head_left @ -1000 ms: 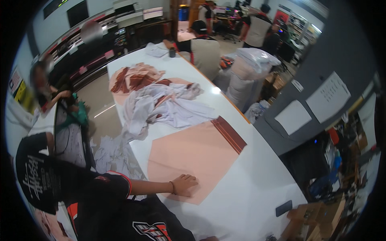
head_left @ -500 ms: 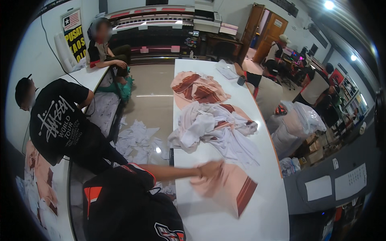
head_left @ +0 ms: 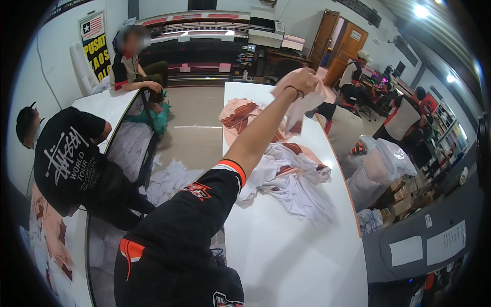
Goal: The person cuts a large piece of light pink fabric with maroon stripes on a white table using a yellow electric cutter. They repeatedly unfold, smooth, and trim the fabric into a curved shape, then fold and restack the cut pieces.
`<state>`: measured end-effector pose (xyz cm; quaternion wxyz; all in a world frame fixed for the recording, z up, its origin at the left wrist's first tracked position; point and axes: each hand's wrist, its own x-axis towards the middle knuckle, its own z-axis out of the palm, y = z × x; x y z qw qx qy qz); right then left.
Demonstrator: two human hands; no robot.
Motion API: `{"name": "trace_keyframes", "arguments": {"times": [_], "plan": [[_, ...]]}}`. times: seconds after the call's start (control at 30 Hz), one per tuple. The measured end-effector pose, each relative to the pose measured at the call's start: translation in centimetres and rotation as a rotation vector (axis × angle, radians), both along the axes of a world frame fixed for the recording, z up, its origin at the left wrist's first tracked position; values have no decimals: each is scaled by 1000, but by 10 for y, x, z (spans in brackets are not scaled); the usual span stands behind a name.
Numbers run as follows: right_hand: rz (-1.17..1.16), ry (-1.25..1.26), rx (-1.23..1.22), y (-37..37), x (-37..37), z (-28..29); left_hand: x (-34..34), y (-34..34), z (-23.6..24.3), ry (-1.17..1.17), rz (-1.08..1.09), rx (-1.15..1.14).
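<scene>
My left hand [head_left: 303, 81] is raised high over the long white table [head_left: 286, 256], arm stretched out, and is shut on a pink fabric piece [head_left: 299, 110] with a dark red edge that hangs from it in the air. Below the arm lies a crumpled heap of white and pink garments [head_left: 294, 179]. Farther along the table rest more pink and brown-red printed pieces [head_left: 244, 116]. My right hand is out of the picture.
A person in a black printed shirt [head_left: 66, 158] bends over a second table at the left; another sits behind [head_left: 134, 66]. White cloth lies on the floor [head_left: 171, 176]. Clear bags of fabric [head_left: 381, 169] stand right of the table, where several people sit. A wide printer [head_left: 204, 36] lines the back wall.
The pink piece lay flat on the table under my left hand; the hand gathered it, lifted it and now holds it high toward the far end. My view swung around.
</scene>
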<state>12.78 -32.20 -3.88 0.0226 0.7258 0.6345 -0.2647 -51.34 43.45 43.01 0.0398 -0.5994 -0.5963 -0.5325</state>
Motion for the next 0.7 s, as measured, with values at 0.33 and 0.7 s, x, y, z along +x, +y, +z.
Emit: {"name": "trace_keyframes", "arguments": {"times": [0.33,0.7], "plan": [[-347,177,-42,-40,-37,25,51,-135,106,320,-1001,197],[-385,405,32,50,-87,58,4,-346,186,50,-530,641]]}}
